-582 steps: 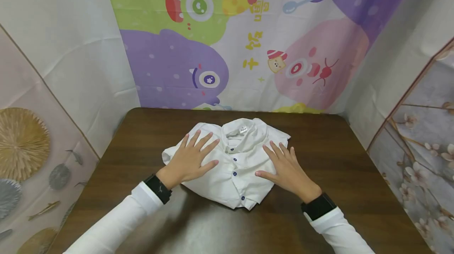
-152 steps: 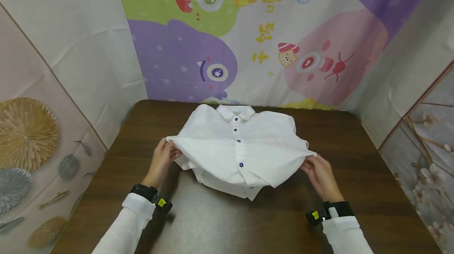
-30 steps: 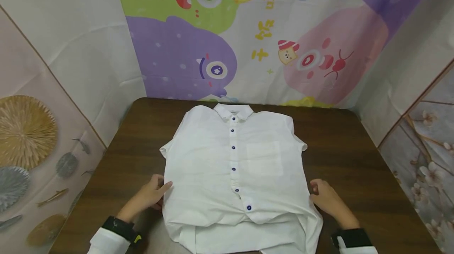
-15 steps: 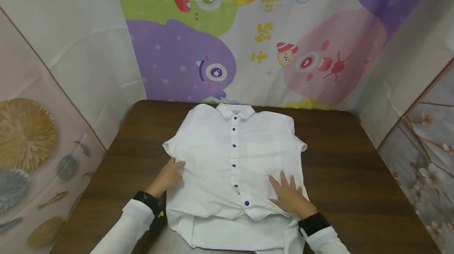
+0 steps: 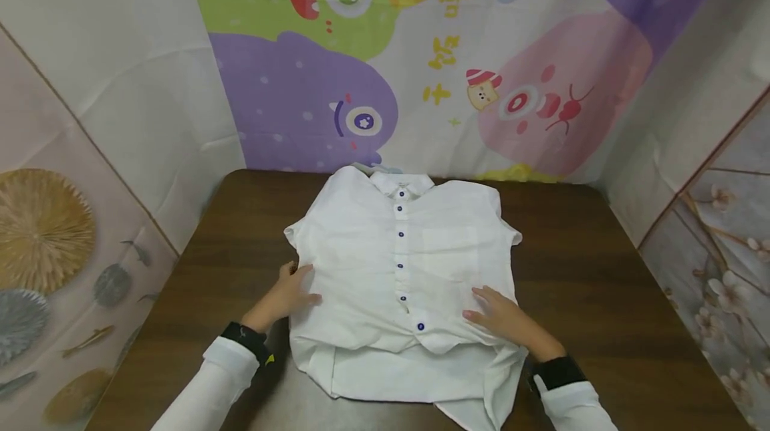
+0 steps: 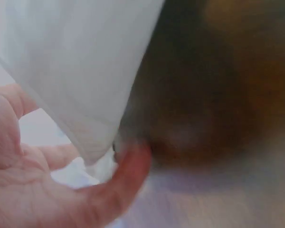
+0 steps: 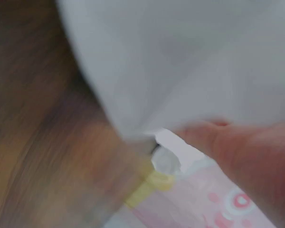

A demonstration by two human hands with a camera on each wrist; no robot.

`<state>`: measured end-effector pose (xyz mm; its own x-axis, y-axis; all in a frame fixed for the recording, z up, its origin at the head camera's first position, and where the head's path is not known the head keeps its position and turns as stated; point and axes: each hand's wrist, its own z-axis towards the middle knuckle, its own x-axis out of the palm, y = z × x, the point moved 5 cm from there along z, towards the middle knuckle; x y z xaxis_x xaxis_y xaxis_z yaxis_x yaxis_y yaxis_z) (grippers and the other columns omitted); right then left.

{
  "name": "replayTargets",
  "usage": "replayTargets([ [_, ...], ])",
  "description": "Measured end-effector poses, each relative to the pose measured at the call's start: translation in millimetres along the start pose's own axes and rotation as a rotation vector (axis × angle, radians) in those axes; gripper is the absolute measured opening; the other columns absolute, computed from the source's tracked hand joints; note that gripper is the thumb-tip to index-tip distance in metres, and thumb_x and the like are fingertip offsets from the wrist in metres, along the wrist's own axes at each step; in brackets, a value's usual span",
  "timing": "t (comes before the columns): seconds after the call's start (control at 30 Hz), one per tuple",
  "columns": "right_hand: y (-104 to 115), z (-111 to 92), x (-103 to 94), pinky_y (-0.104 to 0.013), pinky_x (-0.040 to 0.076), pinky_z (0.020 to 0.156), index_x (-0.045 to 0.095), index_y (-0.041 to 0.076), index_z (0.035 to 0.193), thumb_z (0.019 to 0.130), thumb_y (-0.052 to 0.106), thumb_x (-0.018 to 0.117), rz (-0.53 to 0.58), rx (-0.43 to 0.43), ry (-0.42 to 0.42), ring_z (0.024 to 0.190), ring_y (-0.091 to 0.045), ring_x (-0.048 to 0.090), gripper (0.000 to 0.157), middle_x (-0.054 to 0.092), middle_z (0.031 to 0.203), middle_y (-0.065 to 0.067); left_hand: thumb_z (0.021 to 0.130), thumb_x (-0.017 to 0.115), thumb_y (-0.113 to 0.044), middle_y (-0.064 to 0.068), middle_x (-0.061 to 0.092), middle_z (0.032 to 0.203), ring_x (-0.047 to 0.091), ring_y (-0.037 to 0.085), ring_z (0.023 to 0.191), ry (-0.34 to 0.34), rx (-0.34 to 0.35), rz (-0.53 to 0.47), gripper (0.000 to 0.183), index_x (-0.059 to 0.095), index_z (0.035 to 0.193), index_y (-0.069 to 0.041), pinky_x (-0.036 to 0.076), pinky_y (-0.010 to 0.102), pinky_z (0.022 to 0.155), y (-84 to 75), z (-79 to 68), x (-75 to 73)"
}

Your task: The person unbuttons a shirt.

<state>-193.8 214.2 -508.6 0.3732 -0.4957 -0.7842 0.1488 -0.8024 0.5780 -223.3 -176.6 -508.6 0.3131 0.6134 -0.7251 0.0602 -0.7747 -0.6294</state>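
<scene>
A white short-sleeved shirt (image 5: 355, 250) with dark blue buttons lies front up on the brown table, its collar (image 5: 402, 184) at the far side. The lower front is bunched in creases, and the back panel shows below it. My left hand (image 5: 285, 296) is at the shirt's left side edge, fingers spread, a finger and the thumb over the cloth. In the left wrist view the shirt edge hangs between the parted thumb and fingers (image 6: 61, 156). My right hand (image 5: 505, 317) touches the lower right front with fingers extended; the right wrist view is blurred, with cloth covering most fingers.
The dark wooden table (image 5: 577, 270) extends past the shirt on both sides. A cartoon-printed curtain (image 5: 313, 103) hangs right behind its far edge. Patterned panels stand on the left (image 5: 90, 137) and right (image 5: 716, 230).
The shirt, earlier bunched up, has been drawn out longer toward the person. In the last half second it shifted slightly away; the right hand moved toward its right edge, the left stayed nearby.
</scene>
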Motion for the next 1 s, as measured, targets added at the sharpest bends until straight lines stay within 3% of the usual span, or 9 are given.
replayTargets([
  [0.1,12,-21,-3.6,-0.056,0.033,0.100,0.051,-0.003,0.126,0.084,0.040,0.064,-0.011,-0.046,-0.089,0.125,-0.046,0.040,0.062,0.044,0.134,-0.029,0.081,0.070,-0.021,0.034,0.027,0.134,0.038,0.054,0.111,-0.234,0.107,0.139,0.058,0.046,0.127,0.004,0.041,0.058,0.086,-11.1,-27.1,0.5],
  [0.17,27,-35,-3.1,-0.049,0.040,0.096,0.057,0.001,0.117,0.081,0.036,0.069,-0.041,-0.136,-0.182,0.118,-0.037,0.047,0.052,0.053,0.126,-0.019,0.077,0.073,-0.018,0.027,0.043,0.117,0.045,0.043,0.096,-0.405,0.216,0.227,0.044,0.055,0.112,0.001,0.044,0.048,0.074,-24.7,-48.0,5.0],
  [0.23,44,-47,0.0,-0.038,0.046,0.087,0.062,0.006,0.104,0.078,0.028,0.073,-0.086,-0.257,-0.285,0.104,-0.023,0.054,0.036,0.060,0.111,-0.007,0.073,0.073,-0.013,0.014,0.052,0.095,0.050,0.028,0.080,-0.506,0.361,0.249,0.026,0.059,0.094,-0.004,0.043,0.035,0.066,-40.1,-68.2,14.6],
  [0.3,60,-57,6.6,-0.028,0.048,0.074,0.062,0.010,0.093,0.077,0.018,0.074,-0.127,-0.365,-0.336,0.088,-0.012,0.054,0.022,0.060,0.093,0.003,0.075,0.070,-0.008,0.001,0.054,0.075,0.049,0.013,0.064,-0.456,0.490,0.212,0.013,0.060,0.083,-0.009,0.040,0.023,0.057,-52.8,-83.1,29.6],
  [0.4,73,-63,20.1,-0.021,0.046,0.066,0.062,0.013,0.086,0.077,0.006,0.071,-0.190,-0.435,-0.330,0.076,-0.005,0.053,0.015,0.058,0.082,0.009,0.080,0.065,-0.007,-0.010,0.056,0.065,0.047,-0.001,0.059,-0.266,0.584,0.149,0.005,0.065,0.079,-0.013,0.040,0.017,0.055,-62.1,-94.4,54.2],
  [0.5,73,-61,32.7,-0.025,0.047,0.069,0.062,0.012,0.088,0.075,0.004,0.071,-0.285,-0.405,-0.334,0.080,-0.009,0.055,0.018,0.058,0.086,0.006,0.082,0.065,-0.010,-0.005,0.063,0.081,0.055,0.006,0.075,-0.200,0.593,0.215,0.006,0.068,0.086,-0.012,0.046,0.025,0.069,-61.2,-95.0,71.3],
  [0.7,53,-48,43.3,-0.038,0.045,0.082,0.054,0.005,0.106,0.070,0.012,0.078,-0.323,-0.270,-0.457,0.096,-0.024,0.055,0.044,0.054,0.103,-0.008,0.074,0.074,-0.013,0.015,0.054,0.114,0.053,0.031,0.103,-0.346,0.512,0.363,0.037,0.061,0.108,-0.004,0.046,0.045,0.084,-53.6,-79.3,76.1],
  [0.83,44,-36,43.7,-0.040,0.044,0.084,0.052,0.006,0.116,0.072,0.025,0.079,-0.282,-0.157,-0.484,0.097,-0.025,0.055,0.055,0.053,0.106,-0.010,0.069,0.080,-0.015,0.017,0.054,0.108,0.059,0.030,0.093,-0.393,0.459,0.446,0.053,0.056,0.115,-0.001,0.051,0.041,0.076,-52.1,-69.5,71.9],
  [1.0,42,-25,43.1,-0.036,0.043,0.071,0.058,0.010,0.104,0.074,0.034,0.076,-0.286,-0.060,-0.471,0.081,-0.020,0.053,0.042,0.052,0.092,-0.006,0.073,0.074,-0.007,0.014,0.055,0.090,0.059,0.024,0.071,-0.383,0.386,0.443,0.036,0.057,0.104,-0.001,0.050,0.035,0.056,-52.1,-65.2,67.0],
])
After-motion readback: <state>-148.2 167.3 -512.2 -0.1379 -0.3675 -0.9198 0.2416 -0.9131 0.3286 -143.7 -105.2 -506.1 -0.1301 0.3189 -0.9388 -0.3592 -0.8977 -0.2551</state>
